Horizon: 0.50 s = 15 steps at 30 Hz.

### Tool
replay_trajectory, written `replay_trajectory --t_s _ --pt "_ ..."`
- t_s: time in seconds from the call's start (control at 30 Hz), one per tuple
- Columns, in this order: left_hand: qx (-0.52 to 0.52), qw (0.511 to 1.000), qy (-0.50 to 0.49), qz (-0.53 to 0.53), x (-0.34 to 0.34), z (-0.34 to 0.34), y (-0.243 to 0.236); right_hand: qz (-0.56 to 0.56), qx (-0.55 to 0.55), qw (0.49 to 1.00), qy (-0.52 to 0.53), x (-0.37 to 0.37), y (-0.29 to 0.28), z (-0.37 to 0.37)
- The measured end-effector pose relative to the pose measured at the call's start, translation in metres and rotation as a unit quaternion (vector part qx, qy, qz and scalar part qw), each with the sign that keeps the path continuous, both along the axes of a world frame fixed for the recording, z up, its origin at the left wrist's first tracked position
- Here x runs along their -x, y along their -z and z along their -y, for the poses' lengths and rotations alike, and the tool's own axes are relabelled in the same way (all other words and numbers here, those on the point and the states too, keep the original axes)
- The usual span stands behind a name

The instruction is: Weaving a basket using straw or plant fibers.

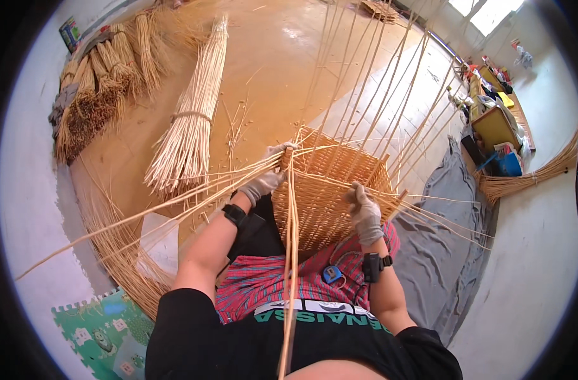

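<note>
Left grip (263,183) clasps slender canes (254,167); right grip (366,214) curls at wicker basket (323,206), hold unclear.

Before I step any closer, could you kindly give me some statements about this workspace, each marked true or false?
1. Both the left hand and the right hand wear gloves. True.
2. The woven basket stands on the far side of the room, away from the hands. False: it is right at the hands, in front of the person.
3. A blue tape measure lies on the red striped cloth. True.
4. The tied pale bundle lies to the right of the basket. False: it lies to the left.
5. A grey cloth is spread on the right side. True.
</note>
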<state>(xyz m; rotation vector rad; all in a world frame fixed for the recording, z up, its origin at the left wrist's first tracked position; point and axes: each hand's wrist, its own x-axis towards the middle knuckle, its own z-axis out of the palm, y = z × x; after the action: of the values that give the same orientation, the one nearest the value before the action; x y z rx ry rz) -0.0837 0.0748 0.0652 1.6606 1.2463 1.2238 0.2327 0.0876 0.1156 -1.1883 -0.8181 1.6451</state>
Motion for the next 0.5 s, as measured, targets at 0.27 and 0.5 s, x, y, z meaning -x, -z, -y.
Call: replay_trajectory --t_s 0.27,0.5 --pt "0.013 0.986 -0.157 -0.051 -0.033 -0.004 0.022 0.337 -0.551 0.763 -0.020 0.132 -0.058 -0.074" --pt "0.022 0.948 -0.166 0.270 -0.049 0.004 -0.016 -0.101 -0.373 0.922 0.020 0.083 -0.037 -0.050"
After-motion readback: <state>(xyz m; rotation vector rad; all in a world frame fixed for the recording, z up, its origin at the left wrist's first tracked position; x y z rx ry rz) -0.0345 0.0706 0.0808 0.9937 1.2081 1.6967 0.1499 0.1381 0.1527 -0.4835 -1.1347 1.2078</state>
